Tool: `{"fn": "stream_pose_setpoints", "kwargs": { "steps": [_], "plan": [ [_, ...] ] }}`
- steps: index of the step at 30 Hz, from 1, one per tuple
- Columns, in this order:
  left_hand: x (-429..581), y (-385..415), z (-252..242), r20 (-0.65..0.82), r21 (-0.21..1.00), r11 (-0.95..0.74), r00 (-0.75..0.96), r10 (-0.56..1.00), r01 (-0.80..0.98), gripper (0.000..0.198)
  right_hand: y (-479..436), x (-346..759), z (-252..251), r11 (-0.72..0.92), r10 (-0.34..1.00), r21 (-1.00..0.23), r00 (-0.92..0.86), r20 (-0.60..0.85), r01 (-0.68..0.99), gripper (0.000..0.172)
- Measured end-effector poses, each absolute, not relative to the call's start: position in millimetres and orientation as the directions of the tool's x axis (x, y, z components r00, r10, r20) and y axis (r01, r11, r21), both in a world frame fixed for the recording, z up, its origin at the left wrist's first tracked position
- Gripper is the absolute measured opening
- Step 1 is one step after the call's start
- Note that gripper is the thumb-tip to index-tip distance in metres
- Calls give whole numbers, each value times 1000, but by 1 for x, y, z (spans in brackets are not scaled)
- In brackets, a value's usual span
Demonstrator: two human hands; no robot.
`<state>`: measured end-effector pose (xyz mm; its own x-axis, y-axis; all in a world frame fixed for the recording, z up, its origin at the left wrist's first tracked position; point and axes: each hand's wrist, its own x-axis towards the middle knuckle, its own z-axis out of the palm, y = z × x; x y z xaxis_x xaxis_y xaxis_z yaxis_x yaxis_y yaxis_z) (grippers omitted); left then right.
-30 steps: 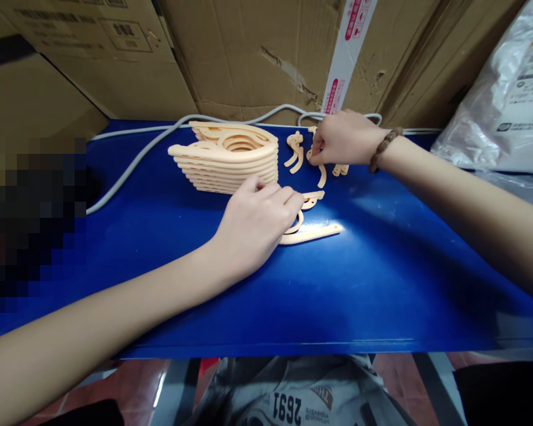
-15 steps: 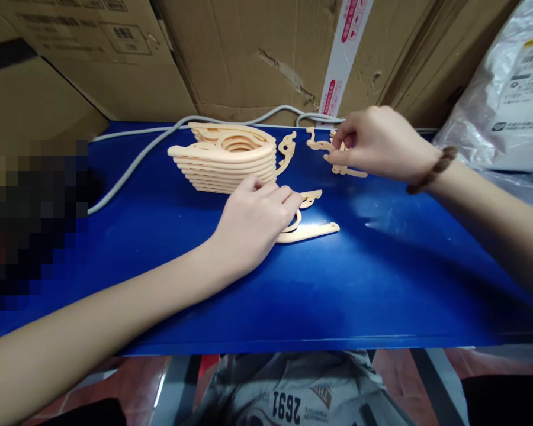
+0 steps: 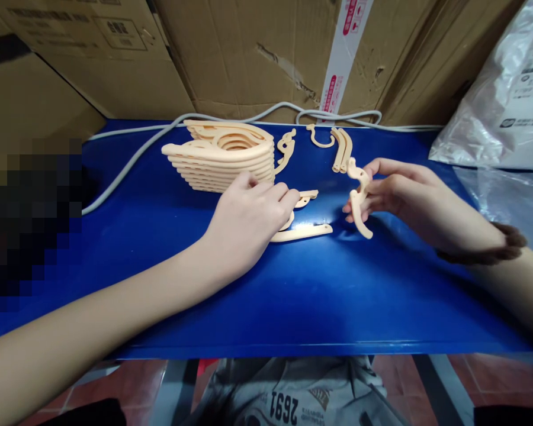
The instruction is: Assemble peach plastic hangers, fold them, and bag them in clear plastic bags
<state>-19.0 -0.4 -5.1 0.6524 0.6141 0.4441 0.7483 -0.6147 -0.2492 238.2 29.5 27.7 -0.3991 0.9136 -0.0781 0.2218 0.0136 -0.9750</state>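
- From my distant seat I see the blue, smooth and shiny tabletop, which carries all the cream pieces.
- Behind it stand brown cardboard boxes; one bears a white tape with red print.
- At the far right there is a crumpled, transparent plastic bag with a white printed label.
- Along the back of the tabletop runs a light grey, thin, looped cable.
- A neat stack of cream, curved plastic frames is near the back, just beyond the left hand.
- This left hand has bent fingers and partly covers a cream, flat plastic frame; I cannot tell whether it grips or only presses.
- The right hand, with a brown fluffy band at its wrist, is closed on a cream, S-topped plastic piece with a curved arm, held to the right of the flat frame.
- Close beside the stack's right side lies a cream, jointed plastic piece.
- Two cream, curved plastic bars lie side by side behind the held piece.
- Left of these bars lies a cream, slender plastic hook.
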Motion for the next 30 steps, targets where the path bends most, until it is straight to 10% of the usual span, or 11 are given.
{"fn": "stream_pose_setpoints", "kwargs": {
  "steps": [8, 15, 22, 30],
  "plan": [
    [-7, -7, -5, 511, -135, -657, 621, 595, 741, 26, 28, 239, 22, -211, 895, -972, -379, -234, 100, 14],
    [-5, -5, -13, 333, 286, -770, 695, 638, 570, 24, 15, 233, 27, 22, 925, -970, -372, -72, 241, 31],
    [-5, -3, -15, 276, 316, -763, 715, 642, 563, 18, 14, 237, 17, 385, 874, -776, -468, 131, 500, 25],
    [-5, -2, -15, 330, 358, -754, 681, 654, 551, 17, 13, 238, 19, 516, 799, -553, -600, 37, 654, 40]
  ]
}}
